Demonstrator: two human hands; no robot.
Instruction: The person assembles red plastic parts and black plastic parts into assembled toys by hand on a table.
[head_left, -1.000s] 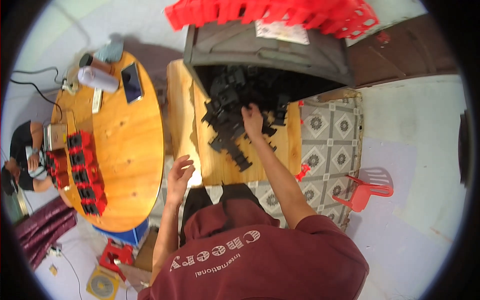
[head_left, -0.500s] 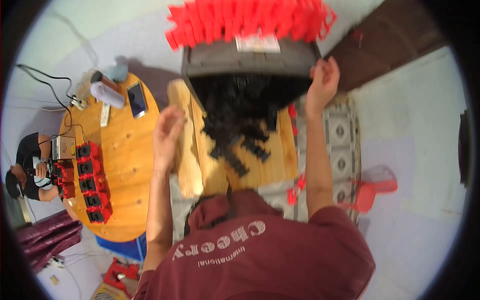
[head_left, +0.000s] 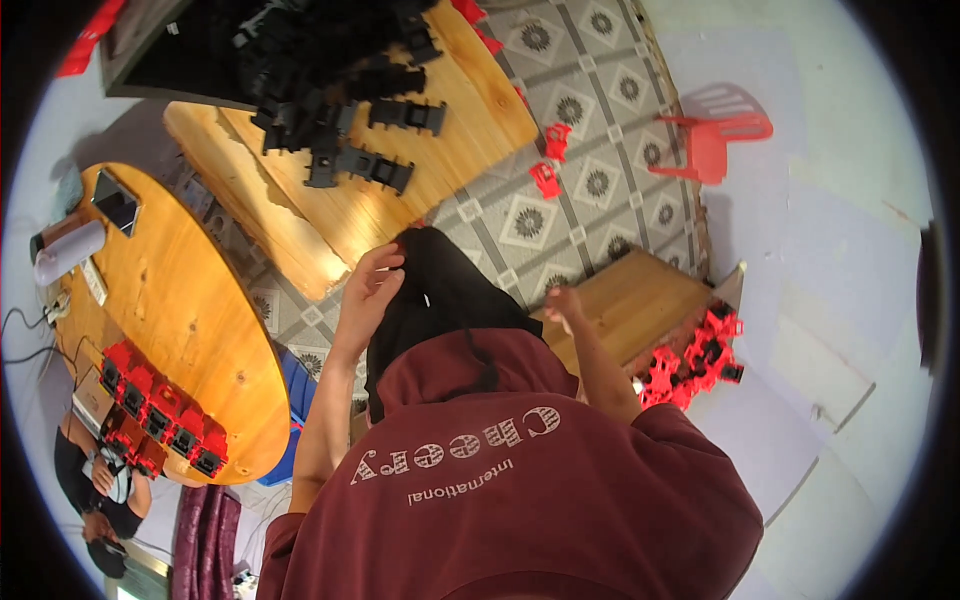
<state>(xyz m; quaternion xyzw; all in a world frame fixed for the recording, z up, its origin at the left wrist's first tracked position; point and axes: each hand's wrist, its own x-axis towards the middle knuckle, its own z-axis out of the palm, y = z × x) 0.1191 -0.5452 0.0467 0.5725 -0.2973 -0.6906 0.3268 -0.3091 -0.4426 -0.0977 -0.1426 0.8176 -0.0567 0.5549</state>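
My left hand point(head_left: 372, 300) hangs over the black trousers at my lap, its fingers loosely bent and apart, with nothing seen in it. My right hand point(head_left: 565, 308) is beside a low wooden board point(head_left: 640, 300); it is small and smeared, so its finger pose is unclear. Beyond my hands, a heap of black plastic parts point(head_left: 320, 110) spills from a dark bin point(head_left: 180, 75) onto a wooden table point(head_left: 470, 95). Two of the black parts lie near the table's front edge. Neither hand touches the bin or the heap.
At left, a round wooden table point(head_left: 220, 330) bears red-and-black assemblies point(head_left: 165, 410), a phone point(head_left: 116, 203) and a bottle point(head_left: 70, 250). A person point(head_left: 100, 480) sits behind it. Red parts point(head_left: 550, 160) lie on the tiled floor near a red chair point(head_left: 705, 135). More red-and-black pieces point(head_left: 690, 360) are at right.
My right hand has let go of the bin's side, and both hands have come back toward my body. My view has turned right, so the bin and heap now sit at upper left.
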